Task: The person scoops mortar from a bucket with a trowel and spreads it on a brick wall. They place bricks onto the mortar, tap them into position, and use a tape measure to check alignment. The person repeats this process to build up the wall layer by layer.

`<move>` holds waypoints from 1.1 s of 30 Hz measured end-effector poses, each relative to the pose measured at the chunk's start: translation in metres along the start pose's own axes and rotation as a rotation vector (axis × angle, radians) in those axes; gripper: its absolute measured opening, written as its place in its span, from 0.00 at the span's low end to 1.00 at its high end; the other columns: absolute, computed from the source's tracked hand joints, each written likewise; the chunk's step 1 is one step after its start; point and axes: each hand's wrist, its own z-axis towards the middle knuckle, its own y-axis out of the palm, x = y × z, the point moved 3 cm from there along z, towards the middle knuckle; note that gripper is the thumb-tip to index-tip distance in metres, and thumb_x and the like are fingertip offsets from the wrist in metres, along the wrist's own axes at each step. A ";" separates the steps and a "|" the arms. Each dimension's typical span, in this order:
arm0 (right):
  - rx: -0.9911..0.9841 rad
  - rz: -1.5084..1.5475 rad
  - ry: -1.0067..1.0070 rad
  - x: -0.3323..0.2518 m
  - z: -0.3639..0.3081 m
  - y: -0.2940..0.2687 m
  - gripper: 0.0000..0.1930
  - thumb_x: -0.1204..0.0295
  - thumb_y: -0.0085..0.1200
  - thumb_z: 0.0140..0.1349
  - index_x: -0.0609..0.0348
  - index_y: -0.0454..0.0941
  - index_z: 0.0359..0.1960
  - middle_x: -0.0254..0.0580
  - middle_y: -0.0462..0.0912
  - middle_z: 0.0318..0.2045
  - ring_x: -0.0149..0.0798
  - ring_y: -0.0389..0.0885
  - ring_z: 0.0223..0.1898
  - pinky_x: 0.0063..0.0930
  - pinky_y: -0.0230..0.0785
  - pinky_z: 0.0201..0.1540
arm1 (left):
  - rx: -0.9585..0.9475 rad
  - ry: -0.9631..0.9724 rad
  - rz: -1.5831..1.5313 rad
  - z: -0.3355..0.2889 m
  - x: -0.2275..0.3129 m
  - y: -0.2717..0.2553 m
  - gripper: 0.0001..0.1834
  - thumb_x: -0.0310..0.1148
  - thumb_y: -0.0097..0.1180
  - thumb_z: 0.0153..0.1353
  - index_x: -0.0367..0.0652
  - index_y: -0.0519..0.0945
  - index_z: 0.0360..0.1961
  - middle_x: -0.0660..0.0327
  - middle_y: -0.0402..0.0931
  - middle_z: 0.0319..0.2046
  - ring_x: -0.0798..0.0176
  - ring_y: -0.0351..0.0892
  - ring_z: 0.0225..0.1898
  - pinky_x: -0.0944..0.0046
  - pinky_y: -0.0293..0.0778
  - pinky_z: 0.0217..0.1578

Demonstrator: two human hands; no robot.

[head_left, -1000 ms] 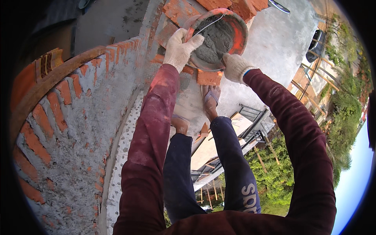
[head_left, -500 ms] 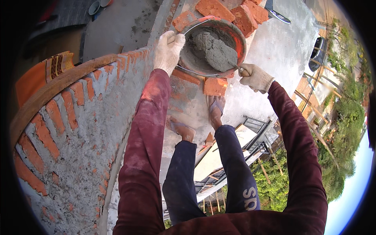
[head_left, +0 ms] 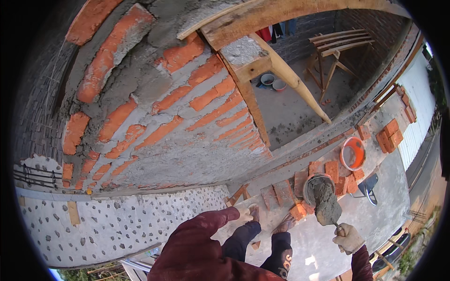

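Mortar point(head_left: 325, 202) at grey-rimmed bucket point(head_left: 305, 191)

Grasping trowel point(head_left: 337, 226), heaped across the grey-rimmed bucket's edge, by its handle in right hand's point(head_left: 349, 239) grip; cannot tell left hand's point(head_left: 243, 216) grip. Beside bricks point(head_left: 332, 171), orange bucket point(head_left: 360, 152) with greyish patch inside.

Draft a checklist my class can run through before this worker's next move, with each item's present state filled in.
1. Trowel held: ok, handle in the right hand.
2. Trowel loaded: ok, mortar heaped on it.
3. Load clear of the mortar bucket: cannot tell; they overlap in this view.
4. Left hand free: cannot tell, mostly hidden by its sleeve.
5. Right hand gloved: ok.
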 end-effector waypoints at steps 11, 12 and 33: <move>-0.181 -0.689 -0.408 -0.401 -0.280 0.047 0.22 0.59 0.72 0.55 0.60 0.79 0.43 0.39 0.79 0.27 0.31 0.79 0.26 0.29 0.73 0.29 | 0.454 -0.240 -0.239 -0.221 -0.012 -0.037 0.22 0.50 0.52 0.67 0.45 0.89 0.44 0.45 0.87 0.42 0.42 0.86 0.46 0.47 0.76 0.47; -0.193 -0.743 -0.483 -0.432 -0.296 0.059 0.25 0.56 0.73 0.53 0.61 0.79 0.42 0.39 0.79 0.29 0.32 0.79 0.30 0.30 0.73 0.32 | 0.478 -0.266 -0.258 -0.201 -0.046 -0.004 0.23 0.51 0.51 0.68 0.45 0.89 0.46 0.45 0.87 0.43 0.41 0.86 0.46 0.48 0.76 0.47; 0.815 -1.985 -1.622 -0.683 -0.331 0.348 0.14 0.72 0.57 0.64 0.60 0.76 0.50 0.52 0.86 0.34 0.58 0.87 0.40 0.49 0.81 0.43 | 1.354 -0.374 -1.127 -0.368 -0.080 0.082 0.17 0.41 0.56 0.70 0.39 0.84 0.49 0.51 0.86 0.38 0.52 0.85 0.43 0.54 0.77 0.48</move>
